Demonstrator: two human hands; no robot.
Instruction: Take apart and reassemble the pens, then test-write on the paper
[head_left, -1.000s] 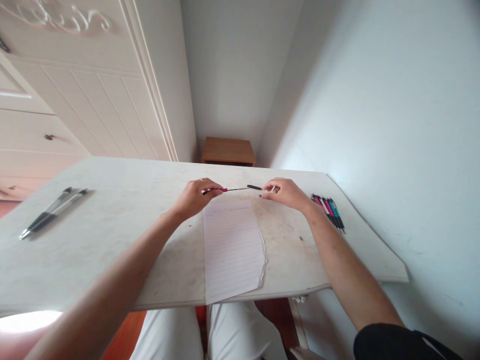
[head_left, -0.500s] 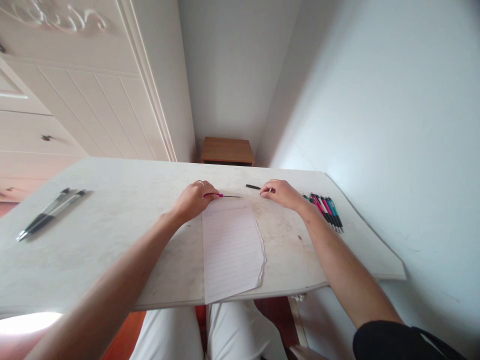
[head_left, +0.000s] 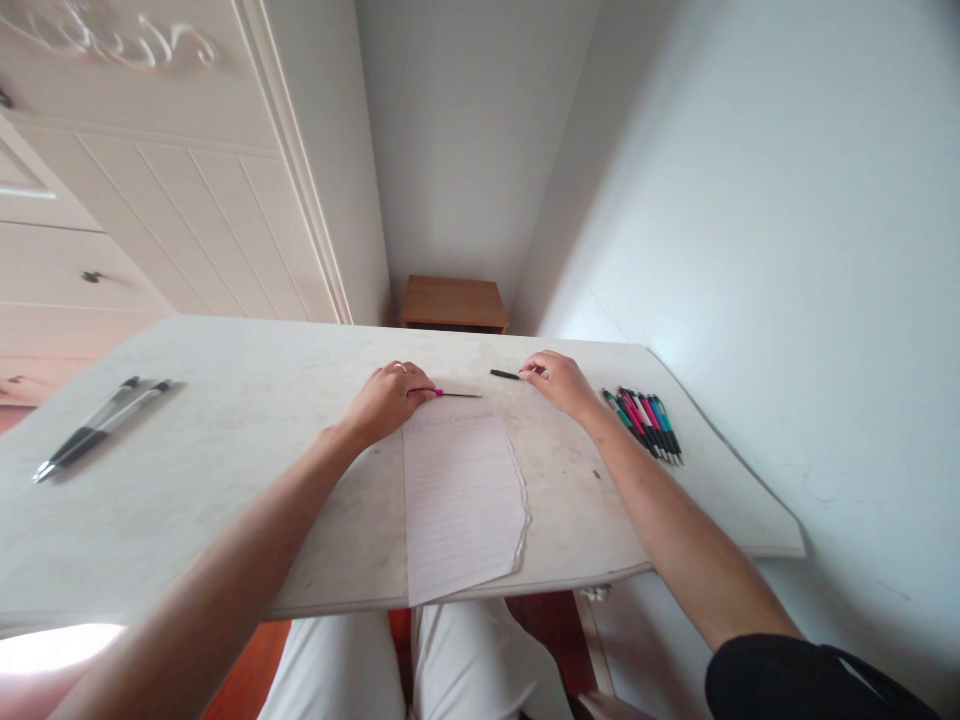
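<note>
My left hand [head_left: 394, 396] pinches a pink pen barrel [head_left: 438, 393] with a thin dark refill [head_left: 463, 395] sticking out to the right, above the top edge of a lined sheet of paper [head_left: 463, 505]. The sheet's right side is torn. Past its top right corner, a short black pen grip [head_left: 504, 374] lies low over the table. The fingers of my right hand [head_left: 556, 380] are closed at its right end, and that end is hidden.
Several coloured pens [head_left: 645, 425] lie side by side on the right of the white table [head_left: 247, 400]. Two large grey-and-black pens [head_left: 105, 428] are at the far left. A small wooden cabinet [head_left: 454, 302] stands behind the table, with walls beyond.
My right hand has moved slightly up and back, and its fingertips now meet the black pen grip's right end. My left hand stays almost still with the pink barrel.
</note>
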